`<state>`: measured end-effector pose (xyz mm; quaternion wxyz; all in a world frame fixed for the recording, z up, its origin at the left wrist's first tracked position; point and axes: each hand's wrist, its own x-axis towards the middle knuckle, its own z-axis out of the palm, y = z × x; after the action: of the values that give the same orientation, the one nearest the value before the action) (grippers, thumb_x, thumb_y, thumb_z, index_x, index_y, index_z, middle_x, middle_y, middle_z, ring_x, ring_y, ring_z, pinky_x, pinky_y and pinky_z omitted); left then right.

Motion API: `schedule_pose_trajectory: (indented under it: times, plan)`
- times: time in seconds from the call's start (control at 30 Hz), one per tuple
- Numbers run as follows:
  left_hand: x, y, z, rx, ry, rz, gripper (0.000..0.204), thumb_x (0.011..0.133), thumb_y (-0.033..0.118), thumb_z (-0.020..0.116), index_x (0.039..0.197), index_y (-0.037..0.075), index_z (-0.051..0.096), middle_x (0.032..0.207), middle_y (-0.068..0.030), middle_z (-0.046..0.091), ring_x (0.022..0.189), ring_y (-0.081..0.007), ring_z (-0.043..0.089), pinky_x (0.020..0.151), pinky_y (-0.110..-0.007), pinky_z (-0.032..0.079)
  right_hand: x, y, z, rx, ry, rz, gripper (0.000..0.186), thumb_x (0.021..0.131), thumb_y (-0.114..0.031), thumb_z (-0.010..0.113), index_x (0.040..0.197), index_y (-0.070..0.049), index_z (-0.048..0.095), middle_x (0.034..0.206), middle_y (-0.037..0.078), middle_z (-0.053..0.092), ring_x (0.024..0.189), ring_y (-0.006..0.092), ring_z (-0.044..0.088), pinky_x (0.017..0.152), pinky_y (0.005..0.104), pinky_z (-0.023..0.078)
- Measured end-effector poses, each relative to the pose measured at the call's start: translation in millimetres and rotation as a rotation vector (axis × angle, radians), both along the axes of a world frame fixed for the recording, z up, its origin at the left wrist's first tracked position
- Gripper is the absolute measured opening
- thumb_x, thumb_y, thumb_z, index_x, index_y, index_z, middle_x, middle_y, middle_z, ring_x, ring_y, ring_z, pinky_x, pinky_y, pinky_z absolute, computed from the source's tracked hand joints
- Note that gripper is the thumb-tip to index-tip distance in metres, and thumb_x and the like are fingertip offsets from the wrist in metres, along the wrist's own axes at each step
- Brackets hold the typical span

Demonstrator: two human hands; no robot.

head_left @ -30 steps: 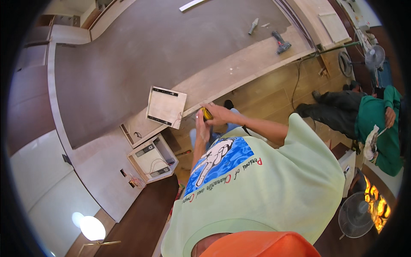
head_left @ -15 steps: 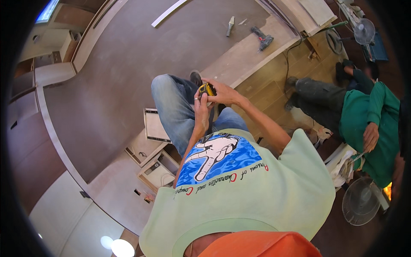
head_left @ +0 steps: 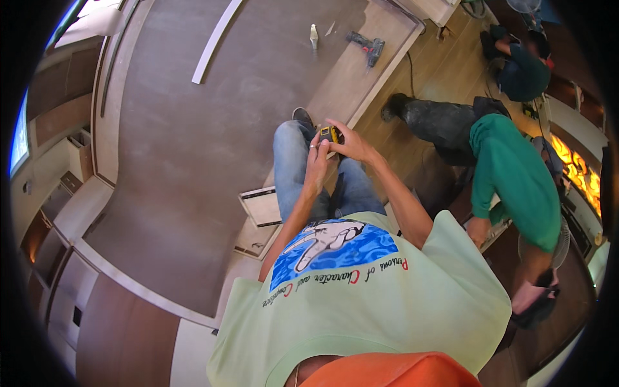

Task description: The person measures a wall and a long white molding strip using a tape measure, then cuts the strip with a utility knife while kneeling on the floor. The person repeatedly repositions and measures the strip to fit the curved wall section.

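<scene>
Both of my hands hold a yellow and black tape measure in front of my knees. My left hand grips its near left side, with a ring on one finger. My right hand wraps round its right side, fingers bent over the top. No drawn-out blade can be made out. Below the hands are my jeans-clad legs and one dark shoe.
On the brown surface ahead lie a cordless drill, a small pale-tipped tool and a long white strip. A drawer-like white box stands left of my legs. To my right, a person in green bends over; another person crouches farther off.
My view has turned, so the drill and white strip appear farther left. The tape measure stays in both hands. The person in green has bent over and shifted posture.
</scene>
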<state>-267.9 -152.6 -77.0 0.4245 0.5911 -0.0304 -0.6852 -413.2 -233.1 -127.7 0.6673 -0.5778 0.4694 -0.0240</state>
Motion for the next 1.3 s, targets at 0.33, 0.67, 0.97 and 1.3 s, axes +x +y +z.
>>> schedule_pose_trajectory:
  times: [0.33, 0.67, 0.97, 1.3]
  plan:
    - [84.2, -5.7, 15.0, 0.041, -0.492, -0.409, 0.056, 0.104, 0.036, 0.05, 0.148, 0.003, 0.042, 0.139, -0.0195, 0.056, 0.118, -0.0281, 0.059, 0.099, -0.036, 0.048, 55.6, -94.7, 59.0, -0.085, 0.01, -0.287, 0.086, 0.077, -0.046, 0.08, 0.145, -0.005, 0.047, 0.134, 0.022, 0.06, 0.125, 0.0335, 0.058, 0.104, 0.0391, 0.045]
    - [120.8, -70.8, 14.1, 0.258, -0.564, -0.551, 0.047, 0.102, 0.031, 0.054, 0.136, -0.002, 0.053, 0.122, -0.022, 0.065, 0.109, -0.0287, 0.066, 0.094, -0.037, 0.05, -5.2, -217.6, -61.4, 0.068, 0.294, -0.4, 0.097, 0.075, -0.059, 0.075, 0.146, -0.001, 0.042, 0.139, 0.028, 0.054, 0.129, 0.0386, 0.053, 0.108, 0.0421, 0.041]
    - [154.4, -194.0, -30.4, 0.199, -0.672, -0.585, 0.043, 0.104, 0.031, 0.052, 0.132, -0.001, 0.057, 0.114, -0.0157, 0.068, 0.101, -0.0201, 0.066, 0.086, -0.031, 0.051, -41.1, -253.2, -180.5, 0.06, 0.465, -0.132, 0.096, 0.075, -0.056, 0.075, 0.148, -0.005, 0.039, 0.135, 0.027, 0.056, 0.124, 0.0421, 0.055, 0.104, 0.0466, 0.045]
    - [255.9, -280.8, -216.4, -0.082, -0.77, -1.129, 0.04, 0.102, 0.036, 0.055, 0.124, 0.003, 0.064, 0.105, -0.0189, 0.072, 0.096, -0.0294, 0.071, 0.083, -0.04, 0.055, -17.7, -268.8, -295.9, -0.009, 0.706, 0.108, 0.082, 0.075, -0.041, 0.08, 0.143, -0.017, 0.041, 0.129, 0.021, 0.057, 0.117, 0.0422, 0.059, 0.096, 0.0515, 0.051]
